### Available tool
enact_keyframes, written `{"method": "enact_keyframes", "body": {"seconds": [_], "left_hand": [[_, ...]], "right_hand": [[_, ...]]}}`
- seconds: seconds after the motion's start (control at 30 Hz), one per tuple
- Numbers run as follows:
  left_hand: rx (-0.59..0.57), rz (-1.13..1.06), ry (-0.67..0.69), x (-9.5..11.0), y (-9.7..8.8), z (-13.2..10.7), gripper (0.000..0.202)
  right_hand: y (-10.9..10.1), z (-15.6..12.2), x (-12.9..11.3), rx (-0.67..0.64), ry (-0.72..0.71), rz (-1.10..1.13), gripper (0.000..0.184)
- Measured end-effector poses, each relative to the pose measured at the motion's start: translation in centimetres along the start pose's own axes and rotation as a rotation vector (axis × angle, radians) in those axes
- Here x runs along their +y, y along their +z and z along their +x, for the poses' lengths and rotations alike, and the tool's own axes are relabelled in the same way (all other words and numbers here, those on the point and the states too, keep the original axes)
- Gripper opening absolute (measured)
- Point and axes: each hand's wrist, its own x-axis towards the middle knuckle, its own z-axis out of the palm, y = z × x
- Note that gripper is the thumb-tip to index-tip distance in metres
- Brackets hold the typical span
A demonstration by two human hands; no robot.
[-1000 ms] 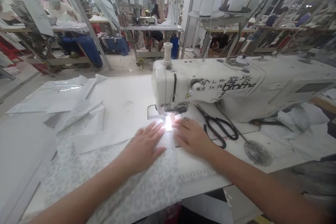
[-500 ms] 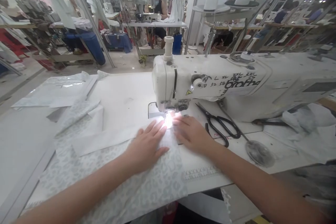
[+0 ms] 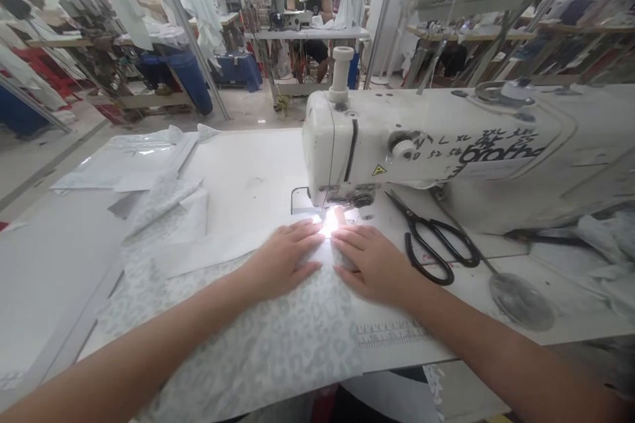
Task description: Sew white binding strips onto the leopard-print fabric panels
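The spotted fabric (image 3: 297,344) lies on the tabletop (image 3: 238,178) in front of the sewing machine (image 3: 332,145), reaching up to its lit needle area. Just before that light, the left hand (image 3: 288,254) rests palm down on the fabric, its grip flat and closed round nothing; the right hand (image 3: 377,258) lies beside it, grip likewise unclenched. Black-handled scissors (image 3: 411,217) lie right of the machine's needle area
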Motion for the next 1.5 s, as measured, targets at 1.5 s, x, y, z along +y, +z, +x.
{"method": "enact_keyframes", "body": {"seconds": [1.5], "left_hand": [[0.312,-0.102,-0.542,-1.5,0.0,5.2,0.019]], "right_hand": [[-8.2,-7.6,1.9,-0.338,0.89,-0.041,0.011]]}}
